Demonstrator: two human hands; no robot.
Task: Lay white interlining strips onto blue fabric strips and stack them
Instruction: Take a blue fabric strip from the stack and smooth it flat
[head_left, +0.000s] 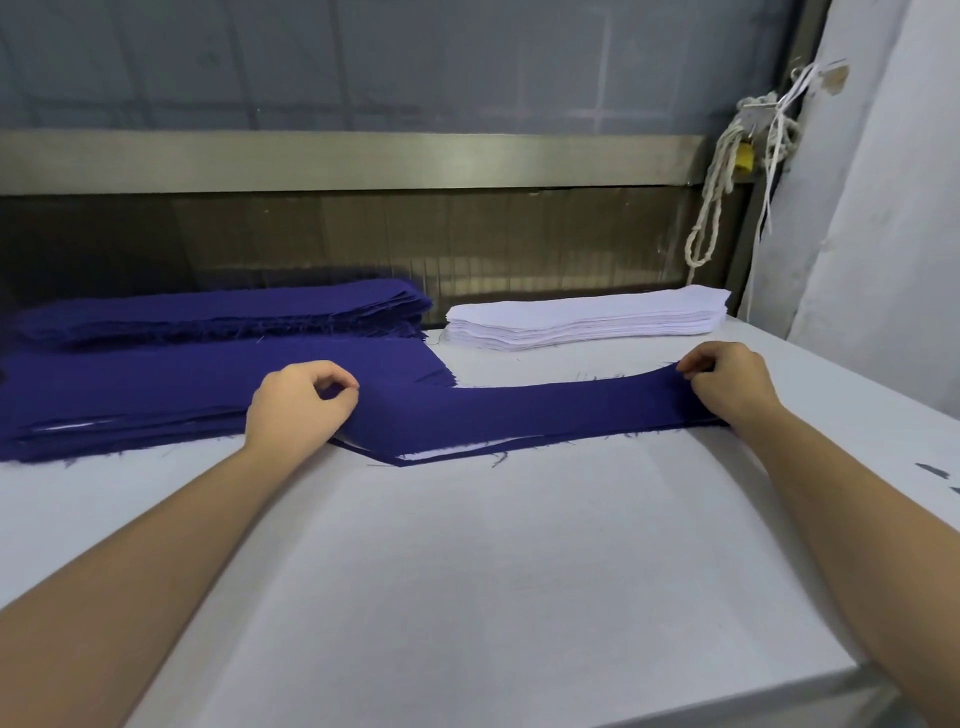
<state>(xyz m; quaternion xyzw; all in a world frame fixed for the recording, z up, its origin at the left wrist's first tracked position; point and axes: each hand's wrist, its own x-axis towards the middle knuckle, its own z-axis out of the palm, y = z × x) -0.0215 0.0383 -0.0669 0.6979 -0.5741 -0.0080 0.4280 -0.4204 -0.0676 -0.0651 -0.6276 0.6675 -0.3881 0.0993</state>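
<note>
A long blue fabric strip (519, 415) lies across the white table, with a white interlining edge showing under its near side. My left hand (298, 402) pinches the strip's left end. My right hand (727, 384) pinches its right end. A low stack of blue strips with white layers between them (130, 395) lies at the left, touching the held strip. Behind it sits a pile of blue fabric strips (223, 312). A stack of white interlining strips (587, 319) rests at the back right.
The white padded table (467, 571) stretches toward me, its right edge (883, 665) close by. A metal frame and dark panel (363, 234) run behind the piles. White cords (717, 202) hang at the back right beside a white wall.
</note>
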